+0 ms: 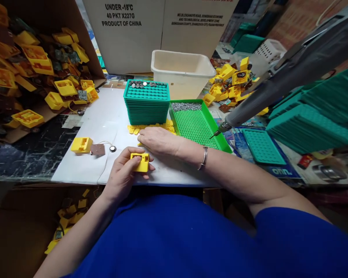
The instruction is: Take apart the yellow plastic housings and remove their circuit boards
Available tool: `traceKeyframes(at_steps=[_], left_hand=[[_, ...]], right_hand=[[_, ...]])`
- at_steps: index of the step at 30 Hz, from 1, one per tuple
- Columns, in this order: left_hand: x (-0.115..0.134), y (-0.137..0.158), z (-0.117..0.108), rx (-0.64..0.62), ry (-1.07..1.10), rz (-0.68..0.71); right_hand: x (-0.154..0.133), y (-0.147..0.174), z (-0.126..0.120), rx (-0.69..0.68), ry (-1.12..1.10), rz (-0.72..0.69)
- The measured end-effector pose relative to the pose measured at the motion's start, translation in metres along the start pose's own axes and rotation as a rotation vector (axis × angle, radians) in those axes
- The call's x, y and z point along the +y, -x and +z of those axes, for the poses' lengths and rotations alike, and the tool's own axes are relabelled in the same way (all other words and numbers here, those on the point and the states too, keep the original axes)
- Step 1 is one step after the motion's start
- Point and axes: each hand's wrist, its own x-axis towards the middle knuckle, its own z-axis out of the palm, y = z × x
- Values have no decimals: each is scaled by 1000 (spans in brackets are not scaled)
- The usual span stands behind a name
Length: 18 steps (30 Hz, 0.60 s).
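My left hand (pixel 123 172) grips a small yellow plastic housing (pixel 144 164), its thumb pressed into the recessed face. Further forward, my right hand (pixel 158 139) reaches over the table with its fingers curled down at a pile of thin yellow plastic pieces (pixel 133 129); a bit of yellow shows under the fingertips, but what they pinch is hidden. Behind that pile rises a stack of teal trays (pixel 146 110), with several round button cells (pixel 145 83) on top. To the left lie another yellow housing (pixel 80 145), a brown circuit board (pixel 98 150) and a wired round disc (pixel 113 148).
A green tray (pixel 191 123) of small metal screws stands right, below a hanging electric screwdriver (pixel 234 112). Behind it is a white bin (pixel 182 79). Cardboard boxes of yellow parts (pixel 65 88) stand left and below. More teal trays (pixel 310 127) are stacked right.
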Motion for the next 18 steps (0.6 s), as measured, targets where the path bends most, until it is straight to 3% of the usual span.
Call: traceKeyframes(at_steps=[4,6,9,14,18], left_hand=[[-1,-3,1,-10,13,-22],[-2,-4,1,-40,18,-57],[-4,-6,5,-84,29,-76],[-6,-9,13,-87,57,-40],[-5,-7,20,-70,35,-23]], right_hand=[[-2,16,-5,191,-446,158],[-2,30,-6,318,-794,135],[-4,53,-4,359,-1201,65],[-12,83,8,379,-1560,113],[-20,97,20,529,-1628,196]])
